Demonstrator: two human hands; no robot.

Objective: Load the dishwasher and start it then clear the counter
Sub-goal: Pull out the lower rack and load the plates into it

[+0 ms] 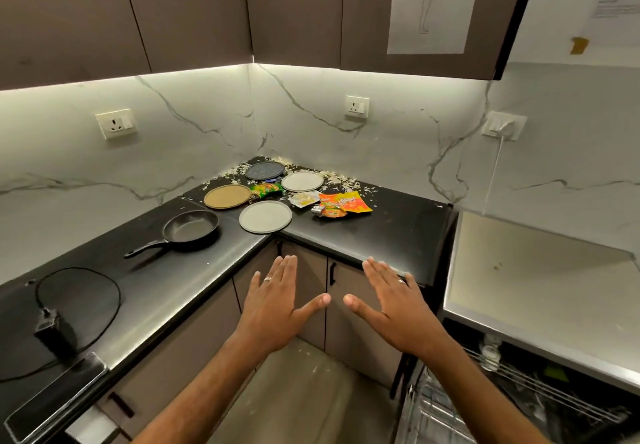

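Note:
Both my hands hover flat in front of the counter corner, fingers straight, holding nothing: my left hand [277,305] and my right hand [393,305]. On the black counter [391,232] lie several plates: a grey plate [265,216] nearest the edge, a tan plate [227,196], a dark blue plate [265,170] and a white plate [302,181]. A black frying pan [190,228] sits to the left. Snack wrappers, orange [343,202] and green [265,189], lie among scattered crumbs. The dishwasher [512,388] stands open at the lower right, its wire rack showing.
A round black mat [78,301] with a small black box [52,331] on it lies on the left counter. Drawer fronts with black handles sit below the counter. Crumbs dot the floor [311,384]. A steel surface [540,291] tops the dishwasher.

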